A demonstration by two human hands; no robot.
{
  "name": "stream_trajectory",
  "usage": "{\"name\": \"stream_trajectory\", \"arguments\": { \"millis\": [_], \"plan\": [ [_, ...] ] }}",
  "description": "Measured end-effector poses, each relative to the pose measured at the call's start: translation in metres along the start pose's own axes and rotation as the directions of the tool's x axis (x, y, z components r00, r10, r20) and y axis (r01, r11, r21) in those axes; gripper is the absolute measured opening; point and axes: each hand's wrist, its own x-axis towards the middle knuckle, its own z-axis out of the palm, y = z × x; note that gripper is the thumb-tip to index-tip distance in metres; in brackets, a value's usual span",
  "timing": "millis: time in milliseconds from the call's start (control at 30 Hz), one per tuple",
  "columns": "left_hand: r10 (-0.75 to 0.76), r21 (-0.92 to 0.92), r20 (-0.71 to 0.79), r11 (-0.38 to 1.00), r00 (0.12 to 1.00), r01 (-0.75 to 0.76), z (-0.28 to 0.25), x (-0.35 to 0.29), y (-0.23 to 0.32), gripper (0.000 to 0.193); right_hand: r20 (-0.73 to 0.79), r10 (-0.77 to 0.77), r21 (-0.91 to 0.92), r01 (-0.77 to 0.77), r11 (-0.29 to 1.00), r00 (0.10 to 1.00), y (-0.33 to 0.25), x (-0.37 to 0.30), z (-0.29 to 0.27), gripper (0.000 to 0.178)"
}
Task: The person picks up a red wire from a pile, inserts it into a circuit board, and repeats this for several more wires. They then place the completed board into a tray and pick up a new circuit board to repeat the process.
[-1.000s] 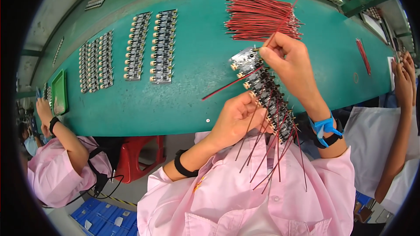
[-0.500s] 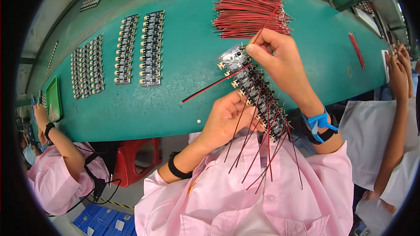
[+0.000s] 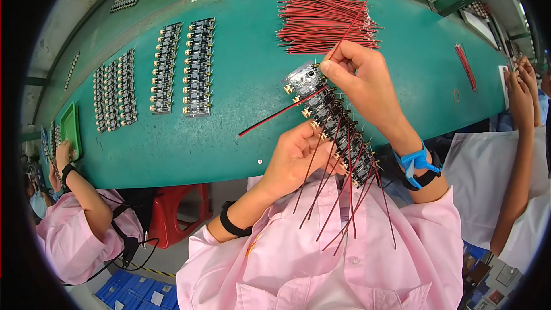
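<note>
My left hand (image 3: 303, 158) grips a strip of small circuit boards (image 3: 328, 109) from its left side, holding it tilted over the table's near edge. Red and black wires hang from the lower boards in front of my pink shirt, and one wire pair (image 3: 267, 119) sticks out to the left near the upper end. At the strip's top end, my right hand (image 3: 363, 77) pinches a red wire (image 3: 360, 14) between thumb and fingers. The wire's long end points up and right, past a pile of red wires (image 3: 324, 22). Its lower tip is hidden by my fingertips.
More board strips (image 3: 198, 69) lie on the green table (image 3: 241, 51) to the left. A green tray (image 3: 70, 132) sits near a co-worker's hand (image 3: 64, 152). On the right are a small wire bundle (image 3: 466, 68), a rubber band (image 3: 456, 96) and another person's hands (image 3: 521, 80).
My hands and the strip keep nearly the same pose, with the red wire still pinched. At far left, the co-worker's hand has moved toward the green tray.
</note>
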Motion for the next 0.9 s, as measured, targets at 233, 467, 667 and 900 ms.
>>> {"name": "stream_trajectory", "arguments": {
  "millis": [233,467,667,900],
  "plan": [
    [-0.024,0.002,-0.017,1.0,1.0,0.024,0.0041,0.0008,0.0057,0.006,-0.012,0.003,-0.025,-0.004,1.0,1.0,-0.0005,0.0001,-0.0006,0.012],
    [-0.023,-0.023,-0.007,0.999,1.0,0.022,0.0019,0.0015,0.005,0.007,-0.076,-0.121,-0.122,0.112,0.986,0.99,-0.0023,-0.0004,0.004,0.012],
    [0.0,-0.001,-0.002,1.0,1.0,0.0,0.0027,0.0012,0.004,0.009,-0.091,-0.122,-0.104,0.113,0.988,0.988,-0.0065,-0.0023,0.0057,0.012],
    [-0.024,-0.009,0.004,1.0,1.0,0.024,0.0031,0.0015,0.0056,0.009,-0.072,-0.13,-0.165,0.117,0.979,0.989,-0.0082,-0.0033,0.0059,0.011]
  ]
}}
